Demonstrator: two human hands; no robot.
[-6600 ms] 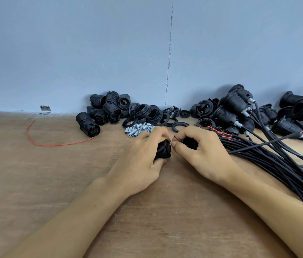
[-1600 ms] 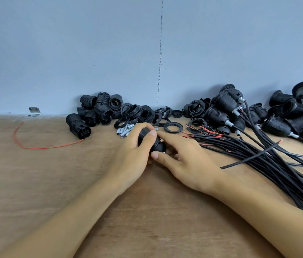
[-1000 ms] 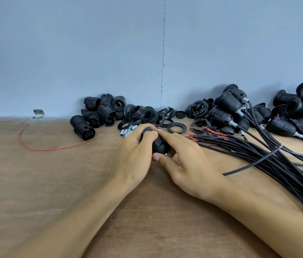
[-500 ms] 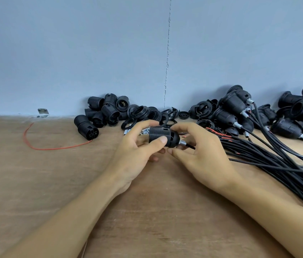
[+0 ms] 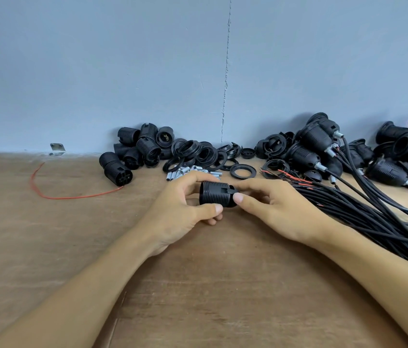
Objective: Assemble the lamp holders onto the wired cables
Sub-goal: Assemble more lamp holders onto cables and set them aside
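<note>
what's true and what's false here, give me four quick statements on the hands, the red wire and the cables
Both the left hand and the right hand grip one black lamp holder. True.
The red wire lies right of the hands. False: it lies to their left.
The black cables lie bundled on the right side of the table. True.
The small metal tubes sit in the right hand. False: they lie on the table behind the left hand.
</note>
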